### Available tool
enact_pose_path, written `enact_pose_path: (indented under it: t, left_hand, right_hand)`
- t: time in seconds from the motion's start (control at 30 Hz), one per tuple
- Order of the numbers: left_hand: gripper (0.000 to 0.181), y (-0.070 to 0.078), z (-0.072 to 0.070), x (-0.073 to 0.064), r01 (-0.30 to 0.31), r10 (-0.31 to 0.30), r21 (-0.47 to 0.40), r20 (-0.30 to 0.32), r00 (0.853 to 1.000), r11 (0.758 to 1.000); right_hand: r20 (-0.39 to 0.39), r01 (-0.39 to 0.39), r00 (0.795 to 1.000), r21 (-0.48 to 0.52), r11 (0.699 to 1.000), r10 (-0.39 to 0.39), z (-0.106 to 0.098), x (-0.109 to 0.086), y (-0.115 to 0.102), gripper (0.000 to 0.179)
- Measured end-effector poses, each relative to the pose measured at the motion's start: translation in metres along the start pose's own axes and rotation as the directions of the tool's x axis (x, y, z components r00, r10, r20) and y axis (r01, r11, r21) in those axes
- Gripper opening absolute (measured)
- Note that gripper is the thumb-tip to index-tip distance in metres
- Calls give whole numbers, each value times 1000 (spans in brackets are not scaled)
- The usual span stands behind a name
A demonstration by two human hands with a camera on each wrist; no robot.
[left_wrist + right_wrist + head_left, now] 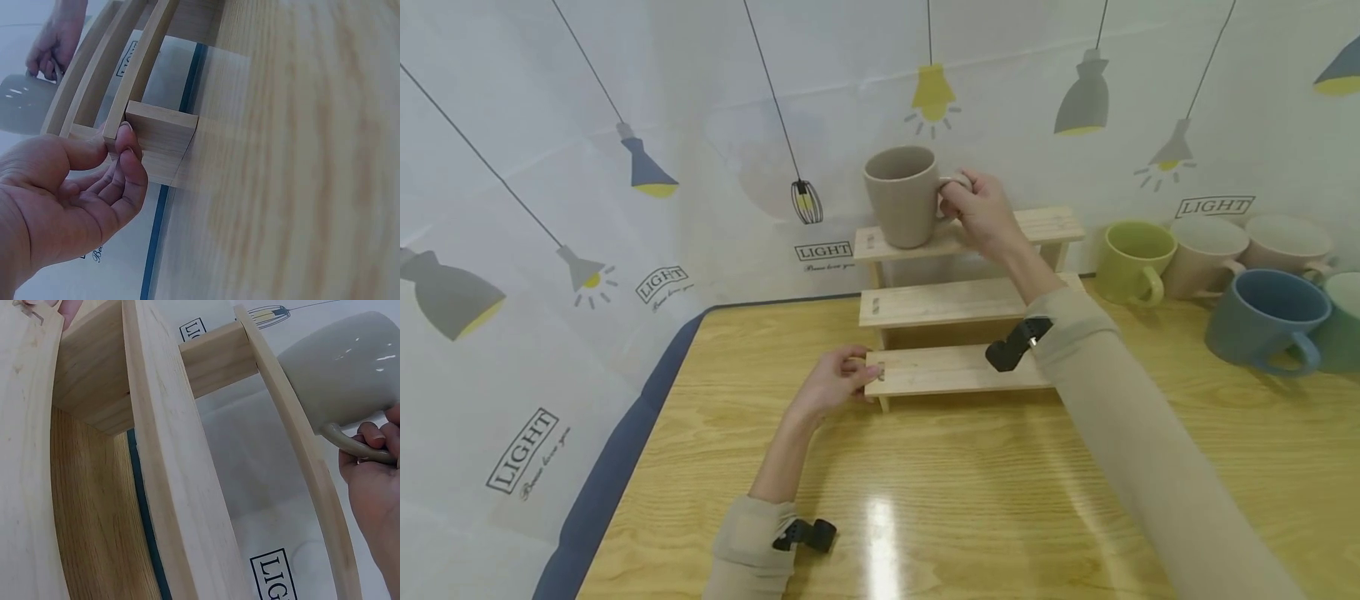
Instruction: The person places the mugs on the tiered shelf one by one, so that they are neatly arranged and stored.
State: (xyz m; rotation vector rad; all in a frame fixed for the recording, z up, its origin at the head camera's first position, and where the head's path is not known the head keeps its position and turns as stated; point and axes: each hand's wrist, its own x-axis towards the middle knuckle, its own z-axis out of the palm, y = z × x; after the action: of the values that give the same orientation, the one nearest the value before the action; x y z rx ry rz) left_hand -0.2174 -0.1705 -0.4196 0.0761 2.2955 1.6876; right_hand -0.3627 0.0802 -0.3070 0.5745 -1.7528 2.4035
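A grey-beige mug (901,200) stands upright at the left end of the top step of a wooden three-tier rack (955,372). My right hand (985,212) grips the mug's handle from the right side. In the right wrist view the mug (350,369) has its base right at the top board, fingers curled through the handle (356,447). Lower down, my left hand (835,379) pinches the left end of the bottom step between thumb and fingers. The left wrist view shows this hand (81,194) with its fingertips at the board's corner.
To the right of the rack stand several mugs: a green one (1131,262), a blue one (1266,321), two pale pinkish ones behind, and a pale green one cut by the frame edge. A printed cloth (737,100) hangs behind the wooden table (760,358).
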Motion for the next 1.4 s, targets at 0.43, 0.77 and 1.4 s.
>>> enact_pose_path:
  t: [0.43, 0.77, 1.4]
  left_hand:
    - [52, 0, 0, 1, -8, 8, -3, 18, 1000, 1000]
    - [52, 2, -1, 0, -3, 3, -8, 19, 1000, 1000]
    - [52, -1, -1, 2, -13, 13, 7, 21, 1000, 1000]
  right_hand:
    - [-8, -43, 999, 90, 995, 44, 0, 7, -2, 32]
    - [-17, -23, 1000, 180, 983, 26, 2, 8, 0, 23]
    - [-9, -19, 1000, 223, 975, 21, 1, 11, 5, 32]
